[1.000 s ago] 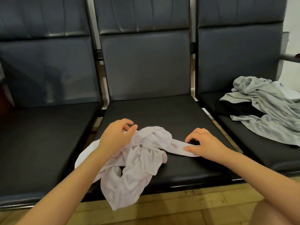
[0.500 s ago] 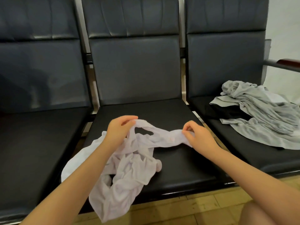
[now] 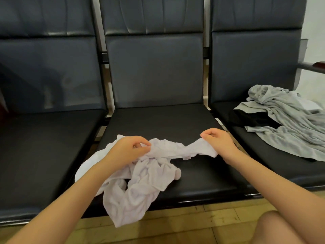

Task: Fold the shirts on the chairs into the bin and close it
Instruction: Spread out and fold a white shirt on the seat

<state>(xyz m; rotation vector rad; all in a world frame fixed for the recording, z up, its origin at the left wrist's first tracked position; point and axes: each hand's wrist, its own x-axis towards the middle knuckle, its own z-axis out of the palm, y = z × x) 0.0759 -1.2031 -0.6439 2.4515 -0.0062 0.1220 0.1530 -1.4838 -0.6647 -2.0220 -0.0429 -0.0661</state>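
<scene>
Pinching white shirt (image 3: 149,173) (crumpled) w/ both hands.

White shirt (image 3: 146,175): crumpled, on middle chair seat (image 3: 175,124), front part hanging over the edge, top edge lifted and stretched. Grey shirt (image 3: 288,124): loose heap on right chair seat (image 3: 263,155), over black garment (image 3: 253,118).

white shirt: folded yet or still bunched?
Bunched, not folded. The white shirt lies crumpled on the middle seat, both hands pinching its top edge: left hand, right hand.
</scene>
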